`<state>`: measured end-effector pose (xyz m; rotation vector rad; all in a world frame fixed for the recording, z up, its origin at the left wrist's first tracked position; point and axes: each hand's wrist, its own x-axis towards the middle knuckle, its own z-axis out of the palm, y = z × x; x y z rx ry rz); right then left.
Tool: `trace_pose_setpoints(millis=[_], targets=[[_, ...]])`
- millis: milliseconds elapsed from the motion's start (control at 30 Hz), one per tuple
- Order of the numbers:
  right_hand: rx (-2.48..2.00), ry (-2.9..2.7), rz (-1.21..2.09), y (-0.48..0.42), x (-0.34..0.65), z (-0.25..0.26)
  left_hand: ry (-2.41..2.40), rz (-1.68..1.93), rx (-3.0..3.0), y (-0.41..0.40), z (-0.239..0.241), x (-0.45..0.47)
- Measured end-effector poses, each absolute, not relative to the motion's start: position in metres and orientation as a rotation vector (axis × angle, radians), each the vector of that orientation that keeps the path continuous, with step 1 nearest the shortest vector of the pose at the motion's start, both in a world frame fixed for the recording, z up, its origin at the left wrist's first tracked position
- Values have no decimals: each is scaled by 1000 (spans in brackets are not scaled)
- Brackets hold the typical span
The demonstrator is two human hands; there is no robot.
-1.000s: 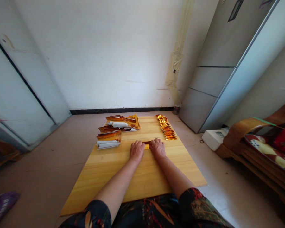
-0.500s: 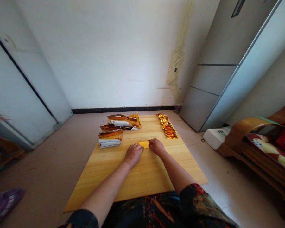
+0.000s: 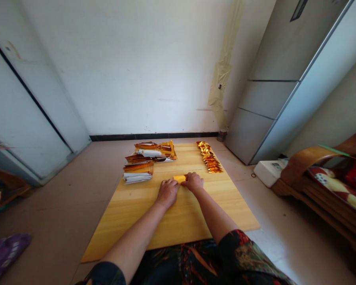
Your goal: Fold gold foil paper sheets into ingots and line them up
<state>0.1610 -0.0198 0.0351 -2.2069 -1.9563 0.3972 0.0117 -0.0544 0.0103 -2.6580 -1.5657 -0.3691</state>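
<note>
Yellow, slightly glossy: one small packet at mid-board, lying crosswise between the two hands, a darker bit showing at its right end.

Right hand: fingers drawn in narrow, gripping the packet's right end, thumb toward the near edge. Left hand: fingers curled close together at the near left corner. Touching there, it seems; whether they pinch it or merely rest against it, cannot tell, since the knuckles cover the fingertips.

Board: pale wood, smooth-looking. A light wrapper would probably slide on it if one hand pushed harder than the other. With the left hold uncertain, the likeliest slip is at that corner: packet swinging round about the right fingers, or its edge creasing askew. Too hard a squeeze on the right could crumple that end; thin film is my guess at the material, contents unseen.

Far left: white-edged stack, a looser pile just behind, edges uneven. A left forearm or elbow swung outward might topple the stack; loose pieces would then mix or slide toward the edge.

Far right: shiny gold row, pieces crowded, overlapping, close along the board's side. Small margin there: a careless knock from the right could send some to the floor.
</note>
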Motion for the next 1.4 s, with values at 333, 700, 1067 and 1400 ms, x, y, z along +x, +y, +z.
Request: trace_pose_setpoints(millis=[333,700,1067,1400], targets=[[-2172,-1909,561,-13,176,32,-1574,-385,-2647,-55,9,11],[-2073,-1855,629,-7,197,22,-1619,-360,-2650,-57,12,12],[-2058,-1753,564,-13,214,30,-1631,-395,-2655,-55,13,15],[-2019,-1824,671,-6,164,29,-1656,-356,-2667,-56,17,15]])
